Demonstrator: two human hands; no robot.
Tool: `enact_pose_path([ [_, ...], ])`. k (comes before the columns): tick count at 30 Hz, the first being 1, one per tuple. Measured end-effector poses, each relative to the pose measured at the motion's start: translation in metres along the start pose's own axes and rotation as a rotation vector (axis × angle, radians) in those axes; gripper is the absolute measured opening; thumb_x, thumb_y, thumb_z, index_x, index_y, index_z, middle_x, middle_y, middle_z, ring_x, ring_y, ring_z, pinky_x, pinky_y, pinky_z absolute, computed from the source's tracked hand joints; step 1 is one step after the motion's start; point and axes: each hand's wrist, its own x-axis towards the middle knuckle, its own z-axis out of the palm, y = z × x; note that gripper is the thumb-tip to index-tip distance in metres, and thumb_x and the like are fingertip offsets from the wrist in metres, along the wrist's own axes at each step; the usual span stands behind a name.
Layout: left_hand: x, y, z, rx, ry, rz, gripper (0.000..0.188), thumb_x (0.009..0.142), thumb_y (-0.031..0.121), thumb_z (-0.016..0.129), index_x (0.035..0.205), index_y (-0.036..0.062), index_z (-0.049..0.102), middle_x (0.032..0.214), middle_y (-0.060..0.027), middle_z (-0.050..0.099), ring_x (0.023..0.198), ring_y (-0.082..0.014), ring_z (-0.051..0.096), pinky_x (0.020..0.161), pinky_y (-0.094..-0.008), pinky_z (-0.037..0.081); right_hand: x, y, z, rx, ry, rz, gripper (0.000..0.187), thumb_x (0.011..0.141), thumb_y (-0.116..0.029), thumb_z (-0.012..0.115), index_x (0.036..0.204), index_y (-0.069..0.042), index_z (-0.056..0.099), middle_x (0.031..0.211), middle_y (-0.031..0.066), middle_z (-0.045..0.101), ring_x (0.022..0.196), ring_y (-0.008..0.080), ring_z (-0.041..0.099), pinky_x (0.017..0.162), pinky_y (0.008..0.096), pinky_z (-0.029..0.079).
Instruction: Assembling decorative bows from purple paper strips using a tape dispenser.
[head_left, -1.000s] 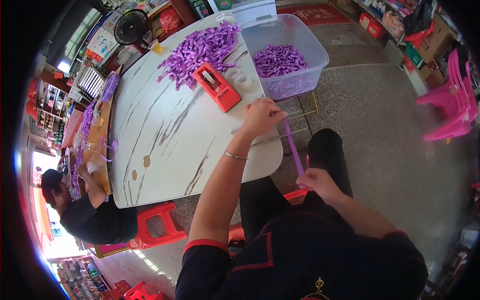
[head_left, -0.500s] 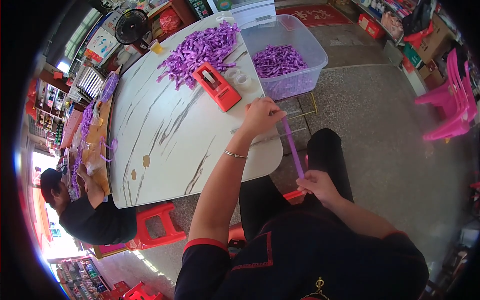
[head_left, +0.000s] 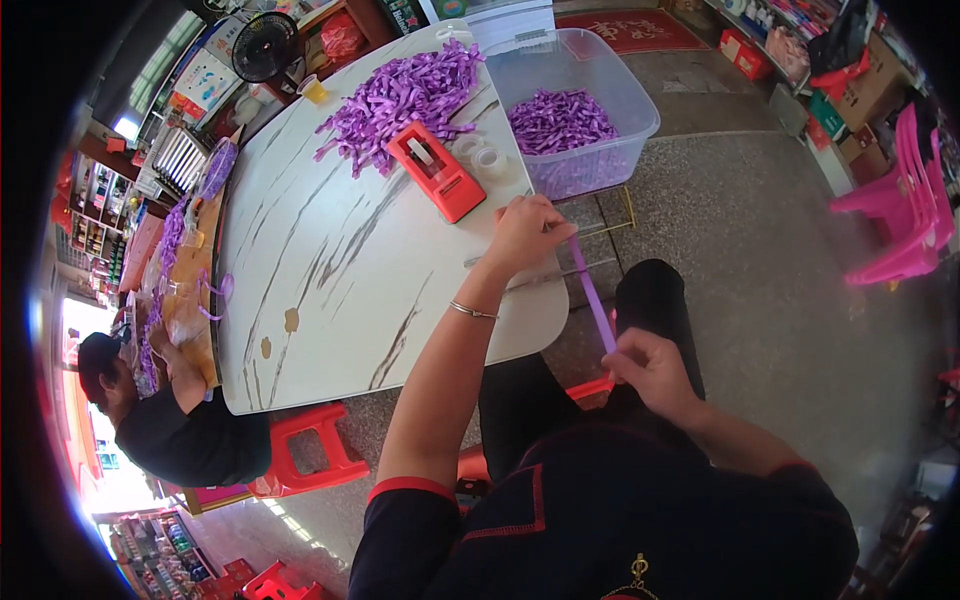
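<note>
A purple ribbon (head_left: 592,296) is stretched between my two hands, past the table's right edge and over my lap. My left hand (head_left: 530,232) pinches its upper end by the table corner, beside a thin rod (head_left: 545,278) that juts out over the edge. Lower and nearer to me, my right hand (head_left: 650,368) is closed on the other end. Just beyond my left hand lies a red tape dispenser (head_left: 452,190), with clear tape rolls (head_left: 488,160) next to it. A heap of purple ribbon pieces (head_left: 410,100) covers the far part of the table.
A clear plastic bin (head_left: 600,170) with purple pieces inside stands against the table's far right side. The white marbled table (head_left: 300,240) spreads to my left, where a co-worker (head_left: 190,430) sits at another table. Pink chairs (head_left: 905,205) are at the right.
My right hand has shifted slightly right and turned, still on the ribbon. My left hand stays almost in place.
</note>
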Motion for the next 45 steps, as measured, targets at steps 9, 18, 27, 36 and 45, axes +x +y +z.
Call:
enact_pose_path([
  [9,-0.003,-0.002,-0.002,-0.066,-0.034,-0.067,0.012,0.072,0.024,0.064,0.072,0.0133,0.067,0.081,-0.0023,0.058,0.086,-0.0237,0.052,0.076,-0.0384,0.035,0.09,-0.068,-0.008,0.023,-0.034,-0.306,0.016,0.087,-0.015,0.052,0.082,-0.002,0.059,0.071,-0.0012,0.053,0.064,0.0038,0.046,0.055,0.0178,0.034],
  [18,-0.002,-0.005,0.001,-0.234,0.139,-0.066,0.013,0.078,0.014,0.053,0.079,0.0019,0.059,0.08,-0.01,0.056,0.08,-0.0286,0.055,0.071,-0.0372,0.041,0.189,-0.055,-0.029,-0.002,-0.15,-0.077,0.023,0.086,-0.023,0.055,0.091,-0.003,0.067,0.077,-0.0006,0.062,0.059,0.0016,0.04,0.049,0.0152,0.029],
  [27,-0.003,-0.003,-0.007,-0.424,0.161,-0.107,0.018,0.088,0.013,0.045,0.08,-0.0016,0.053,0.077,-0.0089,0.048,0.07,-0.0183,0.049,0.064,-0.0286,0.039,0.226,-0.024,-0.041,0.023,-0.27,0.009,0.023,0.082,-0.011,0.054,0.1,-0.005,0.065,0.082,-0.0002,0.064,0.061,0.0011,0.045,0.053,0.0146,0.034],
  [36,-0.004,-0.001,-0.008,-0.398,0.137,-0.117,0.014,0.084,0.012,0.053,0.081,-0.0007,0.057,0.073,-0.0052,0.047,0.063,-0.0127,0.046,0.058,-0.026,0.037,0.231,-0.006,-0.045,-0.134,-0.275,-0.033,0.032,0.076,-0.001,0.048,0.104,-0.002,0.063,0.096,0.0056,0.064,0.086,0.0122,0.058,0.08,0.0247,0.044],
  [45,-0.004,0.001,-0.006,-0.194,0.065,-0.025,0.013,0.075,0.016,0.065,0.075,0.0033,0.066,0.074,-0.0058,0.054,0.066,-0.0186,0.052,0.059,-0.0284,0.04,0.205,0.044,-0.047,-0.235,-0.189,-0.006,0.029,0.079,-0.008,0.058,0.107,-0.001,0.061,0.095,0.0055,0.064,0.087,0.011,0.058,0.079,0.025,0.044],
])
